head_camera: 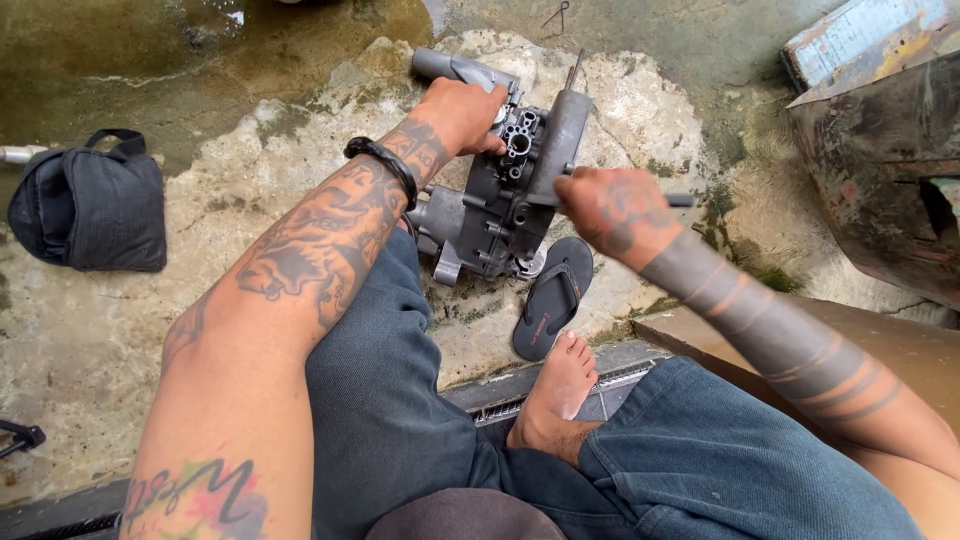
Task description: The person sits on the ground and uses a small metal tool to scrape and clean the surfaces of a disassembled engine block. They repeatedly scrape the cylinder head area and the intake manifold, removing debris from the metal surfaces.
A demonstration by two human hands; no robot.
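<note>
Casting: grey metal engine casting (pixel 490 215) stands on edge on the pale concrete slab (pixel 250 200), just ahead of the person's knees.
Axis: long axis runs from lower left, by the left knee, up to the right toward the wet floor (pixel 150 50); the ported face with round holes points up toward the camera.
Left hand: left hand (pixel 462 115) is clamped over the casting's top left edge, fingers curled onto the metal beside the ports.
Right hand: right hand (pixel 610 205) is fisted around a dark tool handle (pixel 682 200) at the casting's right side; tool tip hidden behind the hand, cannot tell if it touches the metal.
Relative: casting sits between both hands, left one above it, right one just beside it.
Sandal: black flip-flop (pixel 550 298) lies on the slab, touching the casting's lower right corner; bare foot (pixel 560 390) near it.
Bag: dark cloth bag (pixel 90 205) lies well apart to the left, closed; contents not visible.
</note>
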